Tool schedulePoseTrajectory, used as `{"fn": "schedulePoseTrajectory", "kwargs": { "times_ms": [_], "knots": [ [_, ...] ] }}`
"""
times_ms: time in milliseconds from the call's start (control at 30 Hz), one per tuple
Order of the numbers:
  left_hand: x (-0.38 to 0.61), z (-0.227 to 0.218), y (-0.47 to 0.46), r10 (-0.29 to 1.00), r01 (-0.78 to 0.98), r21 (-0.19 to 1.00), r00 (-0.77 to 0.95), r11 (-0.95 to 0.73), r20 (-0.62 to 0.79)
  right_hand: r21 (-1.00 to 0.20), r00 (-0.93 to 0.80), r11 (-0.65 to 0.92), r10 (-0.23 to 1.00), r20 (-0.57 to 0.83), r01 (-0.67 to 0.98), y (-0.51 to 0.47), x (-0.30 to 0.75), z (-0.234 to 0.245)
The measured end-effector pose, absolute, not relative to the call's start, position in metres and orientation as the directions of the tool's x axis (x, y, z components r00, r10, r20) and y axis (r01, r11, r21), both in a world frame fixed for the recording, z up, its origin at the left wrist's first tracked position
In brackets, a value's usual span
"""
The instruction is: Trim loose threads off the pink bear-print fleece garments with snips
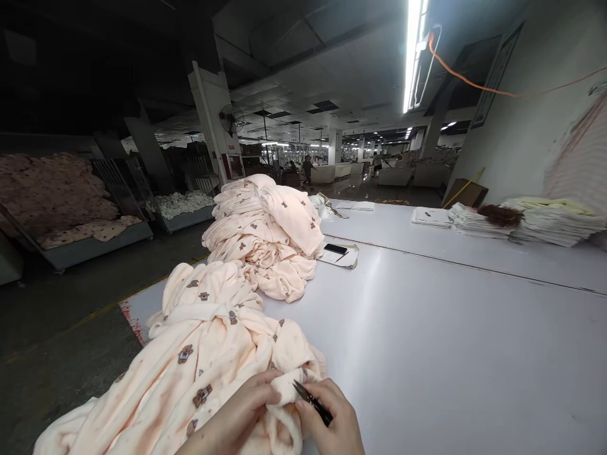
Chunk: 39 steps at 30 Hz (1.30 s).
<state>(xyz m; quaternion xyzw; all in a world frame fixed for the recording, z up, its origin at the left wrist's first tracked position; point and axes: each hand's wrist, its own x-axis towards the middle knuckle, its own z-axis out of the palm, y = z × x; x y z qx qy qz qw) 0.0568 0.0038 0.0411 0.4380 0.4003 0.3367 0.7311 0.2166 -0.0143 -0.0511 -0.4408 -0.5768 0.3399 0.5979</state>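
Note:
A pale peach fleece garment [199,354] printed with small brown bears lies bunched at the near left of the white table [427,341]. My left hand [237,417] pinches a fold of this garment near its edge. My right hand [332,423] is closed round small black thread snips [310,401], whose blades point at the pinched fold. A taller heap of the same bear-print garments [265,234] is piled further back on the table.
A phone on a clipboard [339,253] lies beside the heap. Stacks of folded pale fabric [526,221] sit at the far right. Bins of fabric [71,202] stand on the floor to the left. People work far off in the hall.

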Motion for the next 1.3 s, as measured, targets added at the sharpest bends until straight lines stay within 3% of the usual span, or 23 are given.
{"fn": "schedulePoseTrajectory", "kwargs": {
  "times_ms": [100,167,233,300,367,433,533,700,900,1133,1300],
  "knots": [
    [0.061,0.043,0.003,0.842,-0.065,0.925,0.441,0.375,-0.310,-0.933,0.123,0.329,0.930,0.348,0.147,-0.014,0.219,-0.049],
    [0.062,0.043,0.002,0.871,0.106,0.951,0.382,0.290,-0.308,-0.952,0.232,0.259,0.928,0.292,0.160,-0.013,0.221,-0.051],
    [0.062,0.041,0.000,0.938,0.357,0.933,0.307,0.046,-0.163,-0.964,0.298,0.199,0.922,0.246,0.178,-0.010,0.223,-0.054],
    [0.061,0.039,-0.002,0.967,0.553,0.808,0.243,-0.202,0.076,-0.957,0.222,0.191,0.945,0.239,0.217,-0.007,0.223,-0.058],
    [0.059,0.037,-0.003,0.965,0.603,0.753,0.176,-0.264,0.197,-0.940,0.069,0.228,0.965,0.253,0.254,-0.007,0.221,-0.061],
    [0.057,0.035,-0.003,0.984,0.495,0.851,0.102,-0.176,0.144,-0.930,-0.011,0.261,0.964,0.267,0.257,-0.009,0.219,-0.062],
    [0.054,0.030,-0.003,0.990,0.150,0.988,0.132,0.021,-0.041,-0.917,-0.047,0.335,0.942,0.333,0.215,-0.017,0.216,-0.057],
    [0.050,0.023,-0.003,0.955,-0.189,0.959,0.248,0.212,-0.162,-0.830,0.030,0.497,0.853,0.520,0.252,-0.022,0.205,-0.043],
    [0.055,0.024,-0.010,0.956,-0.332,0.902,0.190,0.278,-0.225,-0.819,0.162,0.497,0.817,0.553,0.285,-0.016,0.186,-0.049],
    [0.053,0.028,-0.012,0.936,-0.357,0.867,0.187,0.346,-0.297,-0.791,0.122,0.519,0.806,0.579,0.324,-0.022,0.186,-0.050],
    [0.046,0.021,-0.014,0.927,-0.346,0.865,0.225,0.363,-0.299,-0.835,0.134,0.496,0.835,0.534,0.240,-0.024,0.182,-0.042]
  ]
}}
